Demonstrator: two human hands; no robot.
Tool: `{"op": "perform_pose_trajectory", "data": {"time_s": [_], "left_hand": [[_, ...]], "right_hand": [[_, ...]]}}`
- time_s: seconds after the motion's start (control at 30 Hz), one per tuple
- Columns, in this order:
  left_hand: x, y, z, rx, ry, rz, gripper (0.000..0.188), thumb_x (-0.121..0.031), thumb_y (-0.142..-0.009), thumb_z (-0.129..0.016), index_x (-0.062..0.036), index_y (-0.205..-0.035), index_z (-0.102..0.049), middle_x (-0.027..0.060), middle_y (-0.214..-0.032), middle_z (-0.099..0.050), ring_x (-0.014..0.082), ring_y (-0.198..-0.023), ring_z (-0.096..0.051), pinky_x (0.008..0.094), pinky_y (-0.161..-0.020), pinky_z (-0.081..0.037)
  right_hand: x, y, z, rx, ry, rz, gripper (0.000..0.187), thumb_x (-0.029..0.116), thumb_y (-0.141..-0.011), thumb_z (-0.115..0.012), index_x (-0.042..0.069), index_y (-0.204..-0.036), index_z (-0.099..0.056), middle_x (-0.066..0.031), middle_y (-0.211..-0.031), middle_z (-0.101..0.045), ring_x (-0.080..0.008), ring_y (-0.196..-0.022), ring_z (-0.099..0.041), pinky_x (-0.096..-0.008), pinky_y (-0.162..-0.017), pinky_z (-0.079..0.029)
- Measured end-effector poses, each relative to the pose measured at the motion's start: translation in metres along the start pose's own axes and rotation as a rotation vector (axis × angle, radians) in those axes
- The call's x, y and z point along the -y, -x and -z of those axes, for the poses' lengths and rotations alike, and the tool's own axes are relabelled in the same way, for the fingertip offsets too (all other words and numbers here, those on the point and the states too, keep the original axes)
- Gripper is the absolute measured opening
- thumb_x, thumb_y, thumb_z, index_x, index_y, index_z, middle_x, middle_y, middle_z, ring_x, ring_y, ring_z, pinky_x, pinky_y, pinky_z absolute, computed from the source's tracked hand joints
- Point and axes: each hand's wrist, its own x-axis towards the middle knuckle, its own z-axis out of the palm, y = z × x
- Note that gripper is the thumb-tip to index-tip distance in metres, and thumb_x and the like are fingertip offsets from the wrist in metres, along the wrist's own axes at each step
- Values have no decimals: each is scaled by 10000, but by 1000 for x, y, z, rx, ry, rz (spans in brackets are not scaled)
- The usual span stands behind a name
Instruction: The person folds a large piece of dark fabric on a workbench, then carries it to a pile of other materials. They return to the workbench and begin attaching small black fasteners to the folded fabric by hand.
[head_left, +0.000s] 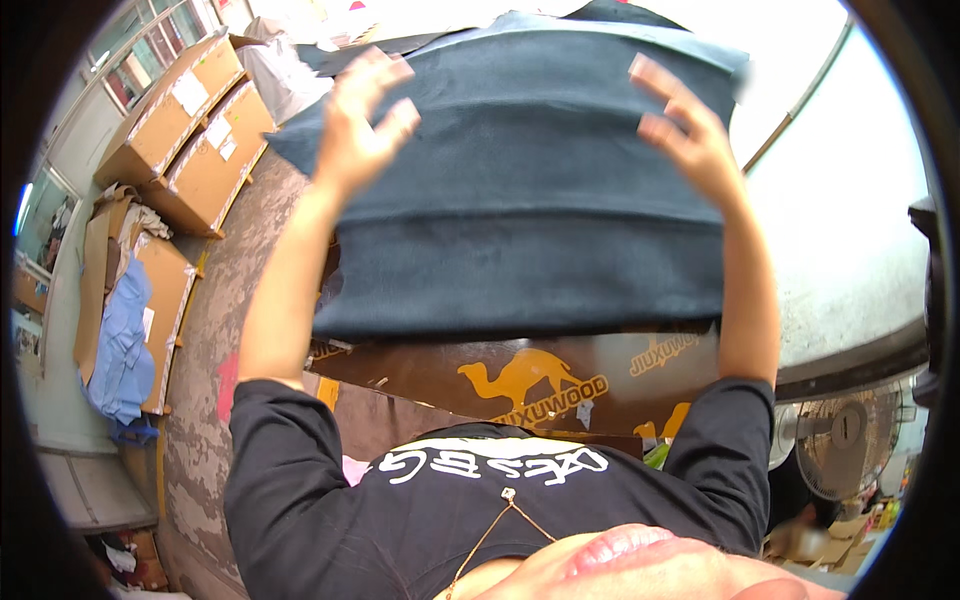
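A large dark blue-grey sheet, leather-like and creased in broad folds across its width, lies over a brown printed board. Above the sheet's left part is my left hand, its fingers spread with nothing in them. My right hand hovers over the right part, thumb and fingers apart, also holding nothing. Both hands look slightly blurred. Whether either one touches the sheet, I cannot tell. Another dark piece shows behind the sheet's far edge.
Large cardboard boxes stand on pallets at the left, with a light blue cloth draped near them. A worn concrete floor runs alongside. At the lower right stands a fan, below a pale surface.
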Motion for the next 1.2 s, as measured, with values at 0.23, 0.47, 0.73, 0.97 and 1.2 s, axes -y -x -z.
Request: {"op": "perform_pose_trajectory", "data": {"time_s": [0.23, 0.47, 0.73, 0.97, 1.2], "left_hand": [[-67, 183, -8, 919, 950, 1365, 460, -468, -1002, -562, -27, -1056, -678, 114, -923, -737, 151, -750, -710, 267, -682, -551], [-42, 290, -14, -62, 1024, 2004, 977, -693, -916, -552, 16, -1526, -273, 240, -1466, -468, 340, -1212, -602, 401, -928, -549], [15, 232, -62, -521, 656, 1674, 371, -372, -860, -704, -132, -1139, -658, 19, -1067, -688, 172, -938, -647, 345, -721, -493], [3, 242, 101, -523, 579, 1442, 335, -258, -894, -650, 4, -1103, -669, 96, -1064, -697, 225, -921, -685, 371, -760, -559], [-18, 276, 229, -480, 772, 1562, 362, -257, -940, -569, -14, -1204, -616, 89, -1172, -661, 229, -1105, -630, 383, -1009, -469]], "right_hand": [[-96, 184, -106, 914, 264, -483, 878, 274, -765, -710, 188, -1556, -339, -139, -1640, -260, -371, -1524, -187, -601, -1208, -161], [-137, 237, -124, 739, 583, -433, 985, -20, -699, -759, 259, -1547, -343, -84, -1613, -325, -346, -1477, -310, -586, -1167, -281], [-174, 203, -106, 458, 519, -590, 355, 17, -795, -576, 148, -1066, -765, -162, -1010, -725, -368, -989, -675, -453, -904, -540], [23, 242, -89, 557, 423, -517, 410, -35, -766, -558, 146, -1065, -772, -197, -926, -719, -387, -859, -687, -475, -828, -558], [127, 220, -12, 1163, -108, -562, 263, 121, -749, -676, 24, -990, -715, -222, -867, -695, -382, -883, -677, -447, -801, -541]]}}
